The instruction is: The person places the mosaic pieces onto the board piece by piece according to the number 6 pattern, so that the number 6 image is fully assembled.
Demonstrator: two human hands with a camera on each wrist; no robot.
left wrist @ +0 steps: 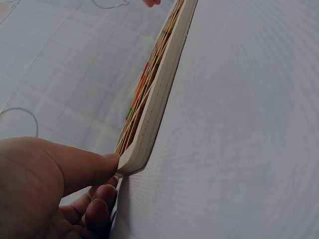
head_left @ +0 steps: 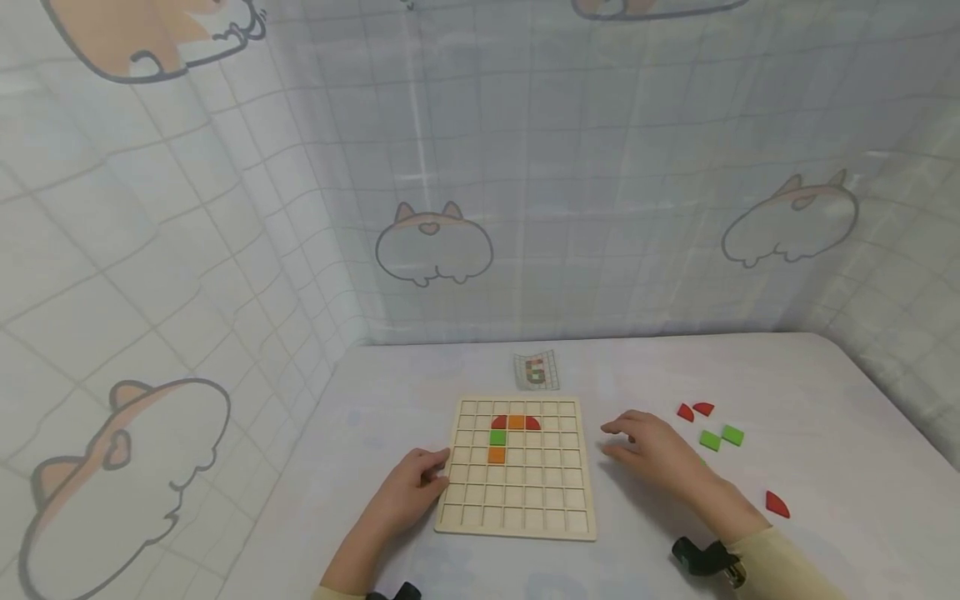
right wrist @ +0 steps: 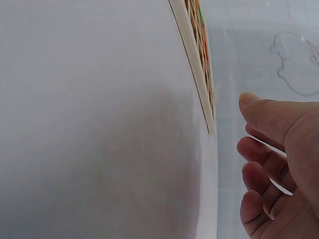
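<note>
A wooden grid board (head_left: 551,479) lies on the table with a few coloured pieces in its upper cells: red quarter-rounds (head_left: 532,423), orange squares (head_left: 497,455) and a green square (head_left: 498,437). My left hand (head_left: 408,492) touches the board's left edge, thumb and forefinger spaced along it. In the left wrist view the thumb (left wrist: 92,169) rests at a corner of the board and the other fingers curl loosely below. To the right of the board, my right hand (head_left: 652,450) hovers over the table, fingers loosely bent, with nothing visible between them.
Red quarter-rounds (head_left: 703,409) and green squares (head_left: 732,435) lie loose beyond my right hand. Another red quarter-round (head_left: 777,504) sits nearer, right of the forearm. A small patterned card (head_left: 536,371) lies behind the board. Printed curtains (head_left: 600,167) enclose the table's back and sides.
</note>
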